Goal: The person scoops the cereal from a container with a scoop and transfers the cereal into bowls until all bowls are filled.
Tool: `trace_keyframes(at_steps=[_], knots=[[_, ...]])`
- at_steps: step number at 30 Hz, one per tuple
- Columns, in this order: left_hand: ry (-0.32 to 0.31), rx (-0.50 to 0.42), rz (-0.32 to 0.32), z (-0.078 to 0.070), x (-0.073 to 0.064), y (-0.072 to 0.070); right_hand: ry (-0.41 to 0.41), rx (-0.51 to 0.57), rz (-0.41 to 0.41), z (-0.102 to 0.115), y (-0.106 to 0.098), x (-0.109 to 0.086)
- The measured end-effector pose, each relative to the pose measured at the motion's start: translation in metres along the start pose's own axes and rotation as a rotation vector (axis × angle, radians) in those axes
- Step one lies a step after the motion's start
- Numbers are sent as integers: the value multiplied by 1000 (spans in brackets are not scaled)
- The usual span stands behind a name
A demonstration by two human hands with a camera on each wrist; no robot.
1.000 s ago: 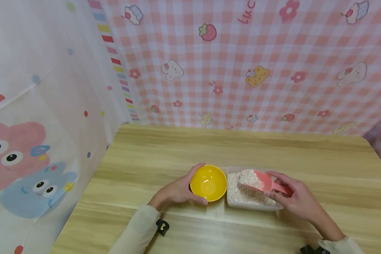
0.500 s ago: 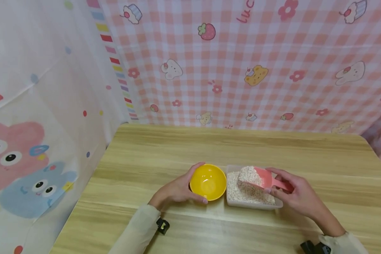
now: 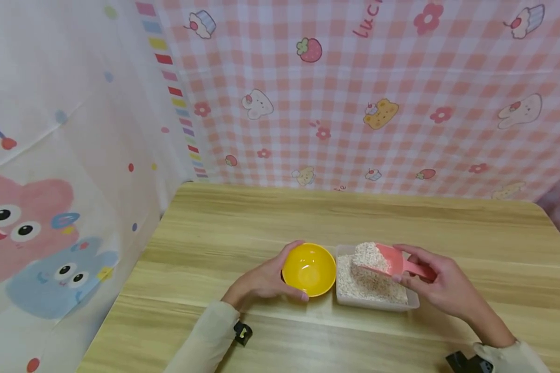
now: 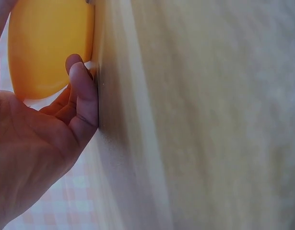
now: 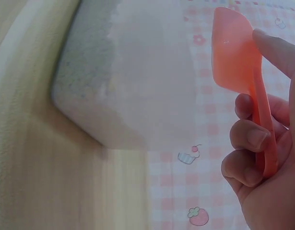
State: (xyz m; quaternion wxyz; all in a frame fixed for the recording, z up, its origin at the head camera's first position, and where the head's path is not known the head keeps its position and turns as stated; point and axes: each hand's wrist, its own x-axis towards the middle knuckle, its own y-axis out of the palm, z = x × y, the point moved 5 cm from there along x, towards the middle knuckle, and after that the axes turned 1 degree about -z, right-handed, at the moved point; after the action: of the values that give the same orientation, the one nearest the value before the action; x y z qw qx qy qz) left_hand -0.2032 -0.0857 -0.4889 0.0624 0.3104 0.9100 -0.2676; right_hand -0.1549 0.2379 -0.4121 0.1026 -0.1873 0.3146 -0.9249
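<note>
A small yellow bowl (image 3: 309,270) stands on the table, inside glossy with nothing in it. My left hand (image 3: 266,278) holds it from the left, thumb at the near side and fingers round the far side. In the left wrist view the bowl's outer wall (image 4: 49,45) shows beside curled fingers. My right hand (image 3: 443,286) grips the handle of a pink scoop (image 3: 394,260), heaped with pale, oat-like flakes (image 3: 369,255). The scoop is above a translucent rectangular container (image 3: 373,304) of the same flakes. In the right wrist view the scoop (image 5: 233,52) appears clear of the container.
The bowl and container stand side by side, almost touching, on a wooden table (image 3: 261,217). A pink checked cloth (image 3: 280,124) hangs behind the table, and a white printed cloth (image 3: 98,171) hangs at the left. Black straps (image 3: 242,333) show near both wrists.
My right hand has raised the loaded scoop slightly over the container. The left hand and bowl have kept their place; the head view has shifted a little.
</note>
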Motion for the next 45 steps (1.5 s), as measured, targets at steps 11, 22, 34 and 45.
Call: trace_keyframes(at_steps=[11,22,34,45], knots=[[-9,-25,12,-2,0,0,-39,-45,-1,17,-4,9],[-22,-49,12,-2,0,2,-53,-47,56,36,5,25],[-3,-30,17,-2,-1,0,-108,-41,140,49,25,45],[-4,-32,14,-2,-2,-1,-111,-64,172,50,37,55]])
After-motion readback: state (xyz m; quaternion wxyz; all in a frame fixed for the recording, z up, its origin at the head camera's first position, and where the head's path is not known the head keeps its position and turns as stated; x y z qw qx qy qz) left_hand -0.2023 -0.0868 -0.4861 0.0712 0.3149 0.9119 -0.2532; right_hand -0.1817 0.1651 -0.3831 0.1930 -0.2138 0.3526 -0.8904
